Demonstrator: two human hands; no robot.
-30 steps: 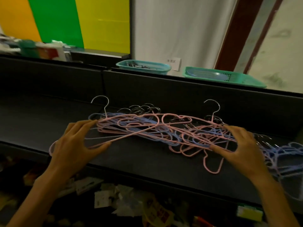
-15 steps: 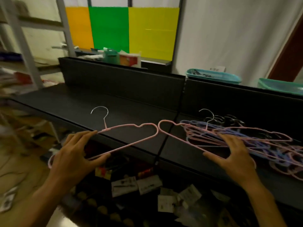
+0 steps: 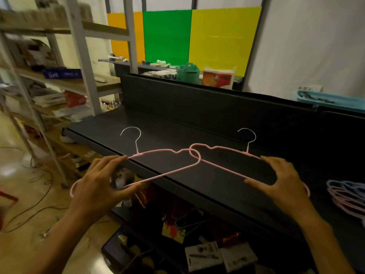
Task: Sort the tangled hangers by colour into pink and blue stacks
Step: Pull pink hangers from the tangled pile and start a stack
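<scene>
The left hand (image 3: 98, 186) has its fingers pinched around one pink hanger (image 3: 164, 171), held above the front edge of the black bench (image 3: 217, 186). Its tip overlaps a second pink hanger (image 3: 223, 149), which the right hand (image 3: 284, 182) grasps over the bench. At far right, the tangled pile of pink and blue hangers (image 3: 347, 196) lies on the bench.

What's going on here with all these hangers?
A person is sorting coat hangers by colour. Right now each hand holds one pink hanger above a black shelf: the left hand grips the left pink hanger, and the right hand grips the right pink hanger. The two hangers' inner ends overlap in the middle. A mixed pile of pink and blue hangers lies on the shelf at the far right, not yet sorted.
</scene>
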